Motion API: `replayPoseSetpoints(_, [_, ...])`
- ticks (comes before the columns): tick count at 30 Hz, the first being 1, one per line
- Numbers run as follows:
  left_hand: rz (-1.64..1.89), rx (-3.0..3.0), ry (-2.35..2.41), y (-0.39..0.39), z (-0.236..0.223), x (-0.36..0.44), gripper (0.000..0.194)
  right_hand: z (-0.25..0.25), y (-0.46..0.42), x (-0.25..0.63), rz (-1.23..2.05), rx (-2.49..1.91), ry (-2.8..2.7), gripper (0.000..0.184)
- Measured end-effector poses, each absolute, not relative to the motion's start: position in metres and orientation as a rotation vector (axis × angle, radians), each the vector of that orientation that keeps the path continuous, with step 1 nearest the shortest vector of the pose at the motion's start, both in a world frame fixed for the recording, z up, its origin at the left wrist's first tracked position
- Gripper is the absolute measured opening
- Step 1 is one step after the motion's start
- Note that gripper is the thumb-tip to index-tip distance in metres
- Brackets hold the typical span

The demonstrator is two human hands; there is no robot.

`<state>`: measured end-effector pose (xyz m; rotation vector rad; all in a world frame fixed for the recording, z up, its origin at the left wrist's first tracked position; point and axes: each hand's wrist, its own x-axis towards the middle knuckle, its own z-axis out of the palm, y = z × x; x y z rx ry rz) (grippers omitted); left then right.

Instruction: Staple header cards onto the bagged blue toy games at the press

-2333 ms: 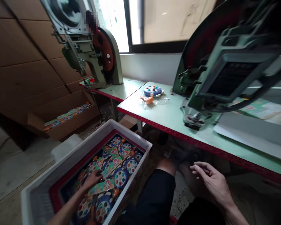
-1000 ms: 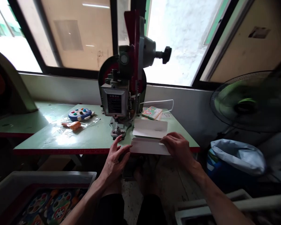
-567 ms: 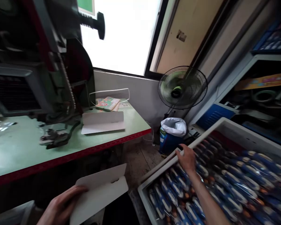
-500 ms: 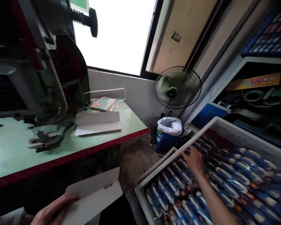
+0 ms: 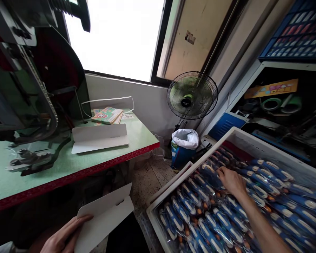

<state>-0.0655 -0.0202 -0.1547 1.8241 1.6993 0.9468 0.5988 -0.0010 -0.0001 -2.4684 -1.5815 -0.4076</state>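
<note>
My left hand [image 5: 60,237] holds a folded white card [image 5: 105,216] low at the bottom left, fingers closed on its edge. My right hand [image 5: 231,180] reaches into a white tray [image 5: 252,140] at the right, packed with several blue toys in clear bags [image 5: 200,211]. Its fingers curl down onto the bagged toys near the tray's middle; whether they grip one is hidden.
A green table with a red edge [image 5: 94,168] stands at the left, carrying a press machine [image 5: 28,88], another white card [image 5: 98,137] and printed cards [image 5: 106,115]. A fan [image 5: 191,95] and a lined bin [image 5: 183,146] stand by the wall. Shelves [image 5: 279,98] rise behind the tray.
I turned from the table to the right. My left hand carried the white card off the table; my right hand moved from the tray's rim deeper onto the bagged toys.
</note>
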Motion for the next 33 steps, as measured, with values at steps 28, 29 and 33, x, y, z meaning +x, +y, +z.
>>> replayPoseSetpoints(28, [1.158,1.206,1.57,-0.069,-0.08,-0.047,0.058,-0.062,0.016,0.223,1.186,-1.2,-1.317,0.05])
replayPoseSetpoints(29, [1.174,1.162,1.551,-0.073,-0.082,-0.052,0.058,-0.066,0.016,0.217,1.258,-1.184,-1.344,0.049])
replayPoseSetpoints(33, [1.222,1.008,1.47,-0.087,-0.094,-0.068,0.058,-0.071,0.013,0.195,1.421,-1.119,-1.341,0.046])
